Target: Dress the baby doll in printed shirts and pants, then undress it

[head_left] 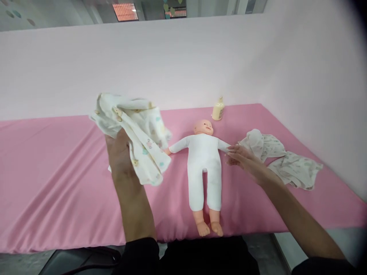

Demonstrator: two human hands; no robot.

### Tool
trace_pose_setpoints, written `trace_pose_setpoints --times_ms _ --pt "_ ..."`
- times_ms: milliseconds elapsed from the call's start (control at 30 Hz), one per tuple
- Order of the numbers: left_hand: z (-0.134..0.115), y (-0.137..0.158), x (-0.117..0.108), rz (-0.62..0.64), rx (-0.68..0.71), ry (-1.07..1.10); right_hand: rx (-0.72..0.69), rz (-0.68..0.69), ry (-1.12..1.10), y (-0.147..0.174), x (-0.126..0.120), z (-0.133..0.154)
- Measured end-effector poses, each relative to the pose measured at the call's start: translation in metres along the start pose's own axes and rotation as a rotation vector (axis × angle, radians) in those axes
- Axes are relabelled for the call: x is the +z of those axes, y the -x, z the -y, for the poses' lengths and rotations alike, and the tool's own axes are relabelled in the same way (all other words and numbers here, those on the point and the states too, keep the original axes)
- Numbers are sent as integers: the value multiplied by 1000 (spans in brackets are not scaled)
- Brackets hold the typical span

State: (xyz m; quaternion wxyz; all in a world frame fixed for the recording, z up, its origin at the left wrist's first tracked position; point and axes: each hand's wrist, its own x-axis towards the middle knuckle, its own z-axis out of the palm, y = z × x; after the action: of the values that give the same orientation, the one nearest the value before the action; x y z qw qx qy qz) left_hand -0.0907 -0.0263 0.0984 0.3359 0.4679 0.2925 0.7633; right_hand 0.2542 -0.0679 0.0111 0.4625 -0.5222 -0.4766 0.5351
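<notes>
Pump bottle [218, 111]: is holding pale-yellow contents. Left hand [119, 147]: is clutching limp printed cloth [147, 143]. Right hand [243, 157]: is touching white-fabric doll [203, 156], grip unclear.

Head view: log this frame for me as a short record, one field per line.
Left hand: raised, holding up a printed cloth
Right hand: at the end of the doll's right-side sleeve in the picture; grip unclear
Doll: on its back, white body, bare feet toward the person
Surface: pink sheet, creased at left
Bottle: upright, beyond the doll's head
Other cloths: rumpled, right of the doll
</notes>
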Motion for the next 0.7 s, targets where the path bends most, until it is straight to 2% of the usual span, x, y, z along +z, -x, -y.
trace_pose_setpoints --times_ms 100,267,300,367,400,500,700 --pt "4 -17 -30 -63 3 -286 28 -16 1 1 -9 -12" --pt "48 -47 -123 -352 -55 -722 39 -15 11 1 -25 -31" --pt "58 -48 -140 -381 -142 -812 38 -12 9 2 -28 -33" --pt "76 -44 -170 -459 -391 -1147 40 -19 13 4 -36 -37" --pt "83 -39 -180 -508 -472 -1200 44 -31 19 5 -40 -38" --pt "96 -21 -201 -554 -595 -1260 54 -99 20 10 -52 -39" --pt "99 -15 -215 -491 -540 -1255 109 -243 -23 21 -70 -48"
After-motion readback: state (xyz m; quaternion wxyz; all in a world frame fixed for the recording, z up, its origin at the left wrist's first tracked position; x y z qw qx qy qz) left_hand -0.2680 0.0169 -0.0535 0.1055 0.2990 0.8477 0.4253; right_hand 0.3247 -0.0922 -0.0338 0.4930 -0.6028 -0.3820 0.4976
